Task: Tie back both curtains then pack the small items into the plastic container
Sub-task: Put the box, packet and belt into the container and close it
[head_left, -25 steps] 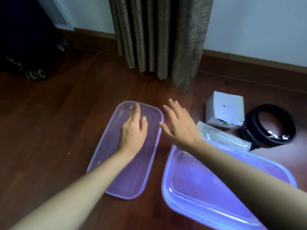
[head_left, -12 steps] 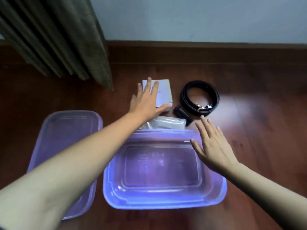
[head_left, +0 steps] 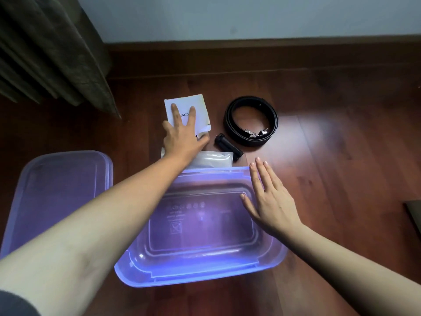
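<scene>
An open, see-through purple plastic container (head_left: 205, 277) sits on the wooden floor right in front of me. Just beyond it lie a white box (head_left: 200, 106), a clear plastic packet (head_left: 214, 159), a small black item (head_left: 227, 145) and a coiled black belt (head_left: 250, 100). My left hand (head_left: 182, 137) rests on the white box with fingers spread straight across its top and the thumb at its near right corner. My right hand (head_left: 271, 201) is flat and open over the container's right rim, holding nothing.
The container's lid (head_left: 57, 190) lies flat on the floor to the left. A brown curtain (head_left: 57, 53) hangs down to the floor at the far left, by the white wall and wooden skirting. A dark flat object (head_left: 414, 215) shows at the right edge.
My view swung right from the lid to the container. My left hand left the lid and settled onto the white box. My right hand came to the container's right rim.
</scene>
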{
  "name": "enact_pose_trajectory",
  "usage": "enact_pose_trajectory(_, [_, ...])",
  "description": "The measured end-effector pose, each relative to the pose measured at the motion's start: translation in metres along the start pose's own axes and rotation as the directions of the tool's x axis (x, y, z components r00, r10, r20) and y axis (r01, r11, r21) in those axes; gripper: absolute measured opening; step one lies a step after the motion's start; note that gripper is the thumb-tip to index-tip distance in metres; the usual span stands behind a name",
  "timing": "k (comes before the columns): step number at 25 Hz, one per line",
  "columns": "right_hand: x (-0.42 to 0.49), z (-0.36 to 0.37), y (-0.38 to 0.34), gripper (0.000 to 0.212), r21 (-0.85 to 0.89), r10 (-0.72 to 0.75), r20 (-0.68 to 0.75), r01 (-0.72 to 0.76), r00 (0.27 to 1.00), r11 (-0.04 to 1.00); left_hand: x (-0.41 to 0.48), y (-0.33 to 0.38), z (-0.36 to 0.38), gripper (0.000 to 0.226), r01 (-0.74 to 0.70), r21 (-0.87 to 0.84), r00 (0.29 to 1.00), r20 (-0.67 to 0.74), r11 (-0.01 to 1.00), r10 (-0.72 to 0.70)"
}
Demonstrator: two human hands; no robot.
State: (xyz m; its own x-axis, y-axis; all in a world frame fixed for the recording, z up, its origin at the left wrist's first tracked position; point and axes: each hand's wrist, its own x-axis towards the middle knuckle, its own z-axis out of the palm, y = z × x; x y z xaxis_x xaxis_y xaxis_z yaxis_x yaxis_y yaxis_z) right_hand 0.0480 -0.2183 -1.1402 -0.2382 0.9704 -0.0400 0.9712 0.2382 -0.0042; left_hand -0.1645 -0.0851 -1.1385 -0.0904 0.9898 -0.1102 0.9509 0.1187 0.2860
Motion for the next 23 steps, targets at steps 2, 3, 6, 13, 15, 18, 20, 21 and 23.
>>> enact_pose_trajectory(2, [0.001, 0.000, -0.001, 0.070, -0.003, -0.007, -0.004, 0.007, 1.000, 1.000, 0.000, 0.002, -0.011, 0.072, 0.020, -0.048, 1.000, 0.010, 0.999, -0.020])
enact_pose_trajectory(3, [0.001, -0.001, -0.001, 0.071, -0.004, -0.004, -0.002, 0.004, 1.000, 1.000, -0.003, 0.005, -0.020, 0.072, 0.022, -0.075, 1.000, 0.013, 0.997, -0.022])
enact_pose_trajectory(6, [0.001, -0.001, -0.001, 0.071, -0.005, -0.012, 0.002, 0.012, 1.000, 1.000, -0.030, 0.008, -0.058, 0.074, -0.051, -0.114, 0.996, -0.081, 0.992, 0.042])
enact_pose_trajectory(13, [0.001, 0.000, -0.002, 0.072, 0.004, -0.020, 0.004, 0.020, 1.000, 1.000, -0.193, -0.035, -0.083, 0.080, -0.281, -0.112, 0.958, -0.097, 0.953, 0.270])
enact_pose_trajectory(15, [0.002, -0.001, -0.001, 0.072, 0.006, -0.016, 0.014, 0.016, 1.000, 1.000, -0.213, -0.050, -0.050, 0.078, -0.277, -0.050, 0.961, 0.001, 0.960, 0.277])
enact_pose_trajectory(18, [0.002, -0.001, -0.003, 0.075, 0.022, -0.008, 0.015, 0.008, 1.000, 1.000, -0.215, -0.069, -0.020, 0.078, -0.183, 0.090, 0.980, 0.098, 0.979, 0.174])
enact_pose_trajectory(20, [0.002, -0.002, -0.002, 0.077, 0.035, -0.011, 0.022, 0.010, 1.000, 0.999, -0.212, -0.077, -0.013, 0.079, -0.148, 0.211, 0.983, 0.138, 0.966, 0.121])
enact_pose_trajectory(21, [0.002, -0.003, -0.002, 0.077, 0.040, -0.016, 0.025, 0.015, 1.000, 0.999, -0.211, -0.079, -0.012, 0.079, -0.138, 0.247, 0.983, 0.153, 0.959, 0.102])
enact_pose_trajectory(23, [0.001, -0.002, -0.002, 0.076, 0.041, -0.018, 0.031, 0.017, 0.999, 0.999, -0.210, -0.080, -0.011, 0.081, -0.121, 0.264, 0.977, 0.200, 0.957, 0.069])
